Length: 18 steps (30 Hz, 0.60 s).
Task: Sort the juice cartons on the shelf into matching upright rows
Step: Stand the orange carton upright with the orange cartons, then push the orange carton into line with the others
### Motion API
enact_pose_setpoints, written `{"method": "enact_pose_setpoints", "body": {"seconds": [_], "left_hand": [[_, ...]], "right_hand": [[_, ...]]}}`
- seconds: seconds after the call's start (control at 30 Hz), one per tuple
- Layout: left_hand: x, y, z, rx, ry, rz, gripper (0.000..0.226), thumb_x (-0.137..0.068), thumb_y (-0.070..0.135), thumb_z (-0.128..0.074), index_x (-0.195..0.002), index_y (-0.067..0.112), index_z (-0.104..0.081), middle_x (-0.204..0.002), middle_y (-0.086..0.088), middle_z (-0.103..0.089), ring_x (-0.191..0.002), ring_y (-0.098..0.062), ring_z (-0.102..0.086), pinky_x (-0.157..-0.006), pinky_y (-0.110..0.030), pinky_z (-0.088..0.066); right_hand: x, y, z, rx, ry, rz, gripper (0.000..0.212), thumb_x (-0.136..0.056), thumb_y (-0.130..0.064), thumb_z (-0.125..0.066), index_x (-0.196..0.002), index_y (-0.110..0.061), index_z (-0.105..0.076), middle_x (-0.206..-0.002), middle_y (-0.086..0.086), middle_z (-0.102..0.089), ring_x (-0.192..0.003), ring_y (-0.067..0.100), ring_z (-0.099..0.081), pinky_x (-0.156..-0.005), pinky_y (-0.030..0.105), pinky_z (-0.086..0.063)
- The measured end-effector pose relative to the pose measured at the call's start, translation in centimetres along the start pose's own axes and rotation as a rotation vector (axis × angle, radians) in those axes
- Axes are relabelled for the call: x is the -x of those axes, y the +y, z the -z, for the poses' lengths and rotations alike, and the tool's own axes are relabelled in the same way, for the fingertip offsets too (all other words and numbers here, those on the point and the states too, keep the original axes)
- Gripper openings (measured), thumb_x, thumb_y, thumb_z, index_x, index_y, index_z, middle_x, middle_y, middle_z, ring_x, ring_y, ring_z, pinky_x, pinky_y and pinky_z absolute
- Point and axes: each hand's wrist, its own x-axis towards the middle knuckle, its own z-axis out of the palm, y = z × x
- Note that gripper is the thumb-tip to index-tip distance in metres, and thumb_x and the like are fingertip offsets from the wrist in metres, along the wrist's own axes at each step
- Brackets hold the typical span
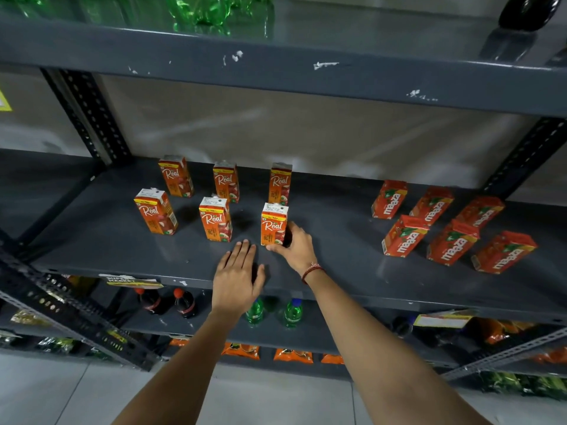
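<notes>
Several orange Real cartons stand upright in two rows on the left half of the grey shelf (337,240). My right hand (296,245) grips the front right Real carton (273,223) from its right side, thumb at its lower front. My left hand (236,279) lies flat on the shelf's front edge, fingers spread, holding nothing, just left of that carton. On the right half stand several red Maaza cartons (452,242) in two rows, upright.
The shelf board above (276,69) overhangs with green bottles (208,10) on it. Below are cola bottles (184,302), green bottles (293,312) and orange packets (293,354). Slotted uprights (92,118) flank the bay. Bare shelf lies between the two carton groups.
</notes>
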Motion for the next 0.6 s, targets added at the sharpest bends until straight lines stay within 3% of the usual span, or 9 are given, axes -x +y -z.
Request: {"method": "enact_pose_setpoints", "body": {"seconds": [0.1,0.2,0.3,0.33,0.4,0.47,0.6], "left_hand": [[-0.1,-0.1,-0.3,-0.01,0.02,-0.014,0.056,-0.09,0.039,-0.032,-0.123,0.0,-0.057,-0.13,-0.018,-0.056,-0.122,-0.03,-0.05,-0.099,-0.045,-0.039],[0.0,-0.2,-0.6,0.036,0.074,0.013,0.058,-0.089,0.041,-0.032,-0.123,0.001,-0.057,-0.129,-0.017,-0.057,-0.122,-0.03,-0.05,-0.099,-0.045,-0.039],[1.0,2.2,-1.1,0.183,0.19,0.074,0.053,-0.088,0.038,-0.035,-0.121,0.002,-0.057,-0.127,-0.016,-0.058,-0.122,-0.031,-0.049,-0.096,-0.048,-0.039],[1.4,3.8,-1.5,0.221,0.207,0.059,0.051,-0.088,0.037,-0.037,-0.121,0.003,-0.056,-0.128,-0.016,-0.058,-0.122,-0.03,-0.049,-0.095,-0.048,-0.039],[1.7,8.1,-2.6,0.293,0.2,-0.017,0.048,-0.087,0.036,-0.039,-0.123,0.007,-0.055,-0.129,-0.012,-0.056,-0.121,-0.026,-0.048,-0.095,-0.045,-0.038],[1.0,12.6,-4.0,0.364,0.157,-0.056,0.049,-0.087,0.038,-0.042,-0.125,0.009,-0.054,-0.13,-0.01,-0.056,-0.118,-0.025,-0.05,-0.095,-0.041,-0.04],[-1.8,20.9,-6.6,0.409,0.058,-0.035,0.06,-0.085,0.033,-0.062,-0.133,0.002,-0.045,-0.133,-0.017,-0.053,-0.12,-0.032,-0.051,-0.095,-0.044,-0.041]], "right_hand": [[1.0,0.1,0.5,-0.065,0.028,0.005,0.056,-0.065,-0.022,-0.082,-0.113,-0.012,-0.054,-0.117,0.011,-0.064,-0.111,0.027,-0.058,-0.098,0.045,-0.048],[3.3,1.6,2.5,-0.158,0.186,0.016,0.05,-0.071,-0.018,-0.078,-0.116,-0.01,-0.057,-0.117,0.01,-0.063,-0.106,0.022,-0.059,-0.089,0.025,-0.05],[6.5,4.1,6.8,-0.226,0.45,-0.004,0.025,-0.078,-0.013,-0.073,-0.101,-0.013,-0.063,-0.102,0.007,-0.062,-0.088,0.021,-0.062,-0.069,0.009,-0.049],[7.5,5.2,8.4,-0.247,0.549,-0.022,0.019,-0.079,-0.012,-0.072,-0.095,-0.016,-0.062,-0.096,0.008,-0.062,-0.083,0.023,-0.062,-0.069,0.013,-0.052],[9.0,7.8,11.7,-0.23,0.773,-0.082,0.016,-0.08,-0.011,-0.07,-0.088,-0.019,-0.058,-0.089,0.013,-0.063,-0.079,0.03,-0.061,-0.077,0.039,-0.055],[9.8,10.1,15.0,-0.154,0.927,-0.179,0.018,-0.08,-0.012,-0.069,-0.092,-0.011,-0.057,-0.094,0.016,-0.06,-0.088,0.037,-0.059,-0.084,0.055,-0.049],[9.6,12.6,20.2,-0.067,0.924,-0.373,0.059,-0.075,-0.015,-0.075,-0.122,0.005,-0.046,-0.119,0.028,-0.049,-0.115,0.043,-0.046,-0.098,0.045,-0.038]]}}
